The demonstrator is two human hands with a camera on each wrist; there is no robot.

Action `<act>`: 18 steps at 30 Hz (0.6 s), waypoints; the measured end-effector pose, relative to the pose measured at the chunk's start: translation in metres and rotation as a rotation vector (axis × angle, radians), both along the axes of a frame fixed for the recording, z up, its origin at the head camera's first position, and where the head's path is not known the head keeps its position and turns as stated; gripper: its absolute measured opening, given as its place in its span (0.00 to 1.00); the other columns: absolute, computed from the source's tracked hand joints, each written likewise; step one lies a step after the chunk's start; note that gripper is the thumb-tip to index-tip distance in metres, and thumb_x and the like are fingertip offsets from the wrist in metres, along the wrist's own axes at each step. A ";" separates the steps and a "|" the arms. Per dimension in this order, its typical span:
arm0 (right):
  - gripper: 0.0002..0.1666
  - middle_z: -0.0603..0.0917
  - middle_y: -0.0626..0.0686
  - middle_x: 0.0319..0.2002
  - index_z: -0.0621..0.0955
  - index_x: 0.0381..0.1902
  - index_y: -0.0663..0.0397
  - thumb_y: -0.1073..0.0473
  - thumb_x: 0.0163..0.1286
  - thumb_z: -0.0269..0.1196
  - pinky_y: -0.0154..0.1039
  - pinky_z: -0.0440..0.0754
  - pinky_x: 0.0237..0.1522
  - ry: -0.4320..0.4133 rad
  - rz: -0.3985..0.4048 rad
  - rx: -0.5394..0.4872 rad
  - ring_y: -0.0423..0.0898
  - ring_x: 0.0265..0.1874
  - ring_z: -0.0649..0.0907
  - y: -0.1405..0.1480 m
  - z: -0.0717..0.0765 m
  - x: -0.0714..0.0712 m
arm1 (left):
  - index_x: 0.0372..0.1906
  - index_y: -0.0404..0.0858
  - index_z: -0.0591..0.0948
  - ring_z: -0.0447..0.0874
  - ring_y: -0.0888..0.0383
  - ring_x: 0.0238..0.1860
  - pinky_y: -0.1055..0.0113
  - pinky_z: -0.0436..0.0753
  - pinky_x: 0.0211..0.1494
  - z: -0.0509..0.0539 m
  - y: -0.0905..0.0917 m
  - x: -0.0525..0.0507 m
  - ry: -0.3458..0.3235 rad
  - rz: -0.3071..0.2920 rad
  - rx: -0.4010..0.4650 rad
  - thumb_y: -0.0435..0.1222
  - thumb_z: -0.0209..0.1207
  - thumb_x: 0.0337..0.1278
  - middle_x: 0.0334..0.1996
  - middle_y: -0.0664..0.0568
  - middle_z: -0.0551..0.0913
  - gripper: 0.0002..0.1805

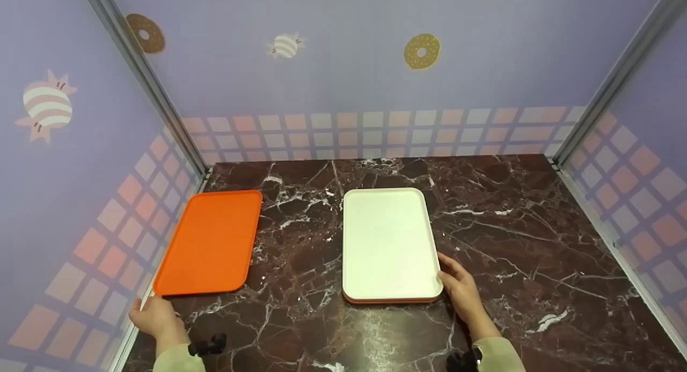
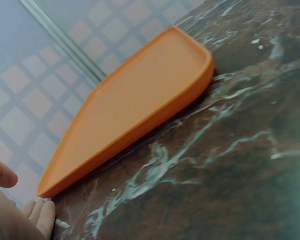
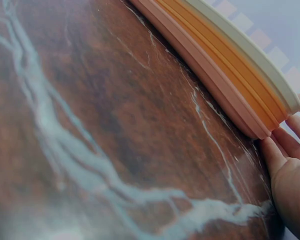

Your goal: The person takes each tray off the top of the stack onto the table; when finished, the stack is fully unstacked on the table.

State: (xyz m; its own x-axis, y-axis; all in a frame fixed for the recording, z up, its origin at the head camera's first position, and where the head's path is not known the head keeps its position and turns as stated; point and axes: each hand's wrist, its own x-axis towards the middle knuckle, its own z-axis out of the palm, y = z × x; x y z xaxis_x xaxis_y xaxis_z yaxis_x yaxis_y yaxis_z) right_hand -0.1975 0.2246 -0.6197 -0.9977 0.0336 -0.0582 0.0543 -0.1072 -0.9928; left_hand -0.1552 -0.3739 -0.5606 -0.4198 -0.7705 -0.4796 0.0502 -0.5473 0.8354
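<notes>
An orange tray (image 1: pixel 209 243) lies at the left beside the side wall. My left hand (image 1: pixel 160 318) is at its near left corner; in the left wrist view the thumb (image 2: pixel 4 174) is raised apart from the tray, and the other fingers (image 2: pixel 46 217) lie by the corner. To the right of it sits a stack of trays with a white tray (image 1: pixel 389 243) on top. Beneath the white one, the right wrist view shows orange trays (image 3: pixel 230 62) and pinkish trays (image 3: pixel 210 80). My right hand (image 1: pixel 462 291) touches the stack's right side near the front with extended fingers.
The dark red marbled tabletop (image 1: pixel 300 264) runs between the tray and the stack. Purple patterned walls (image 1: pixel 343 82) enclose the table at the back and both sides, with metal corner posts (image 1: pixel 150 87).
</notes>
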 end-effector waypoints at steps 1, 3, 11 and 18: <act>0.31 0.68 0.74 0.73 0.66 0.74 0.75 0.72 0.75 0.53 0.25 0.82 0.56 0.003 -0.002 -0.001 0.30 0.54 0.81 0.000 0.000 0.000 | 0.83 0.46 0.46 0.60 0.59 0.78 0.77 0.71 0.74 0.000 0.003 0.001 -0.024 -0.008 -0.020 0.28 0.41 0.74 0.78 0.57 0.56 0.37; 0.31 0.68 0.74 0.72 0.65 0.73 0.76 0.72 0.75 0.53 0.25 0.82 0.55 0.007 -0.006 -0.010 0.31 0.54 0.81 0.000 -0.001 0.000 | 0.83 0.47 0.46 0.65 0.63 0.73 0.79 0.71 0.70 -0.001 0.010 0.002 -0.070 -0.015 -0.066 0.30 0.42 0.74 0.69 0.63 0.61 0.37; 0.31 0.67 0.73 0.73 0.65 0.74 0.74 0.72 0.75 0.52 0.25 0.82 0.56 -0.004 0.000 -0.015 0.29 0.54 0.81 0.001 -0.001 0.000 | 0.82 0.45 0.45 0.65 0.60 0.74 0.76 0.71 0.73 0.000 0.039 0.006 -0.032 0.001 -0.164 0.30 0.43 0.75 0.60 0.64 0.64 0.37; 0.30 0.68 0.72 0.73 0.66 0.75 0.72 0.71 0.77 0.53 0.24 0.81 0.56 0.000 0.009 0.018 0.30 0.55 0.80 0.001 0.000 0.002 | 0.77 0.35 0.53 0.74 0.64 0.56 0.77 0.79 0.60 -0.002 0.071 0.008 0.107 0.009 -0.232 0.22 0.46 0.70 0.49 0.60 0.66 0.33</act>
State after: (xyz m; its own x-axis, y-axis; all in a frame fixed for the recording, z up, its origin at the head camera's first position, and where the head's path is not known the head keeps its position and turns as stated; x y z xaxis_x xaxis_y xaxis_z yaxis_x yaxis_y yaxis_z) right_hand -0.1957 0.2253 -0.6196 -0.9980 0.0258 -0.0573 0.0548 -0.0887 -0.9946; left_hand -0.1470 -0.3026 -0.5624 -0.4511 -0.8587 -0.2430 0.1493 -0.3411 0.9281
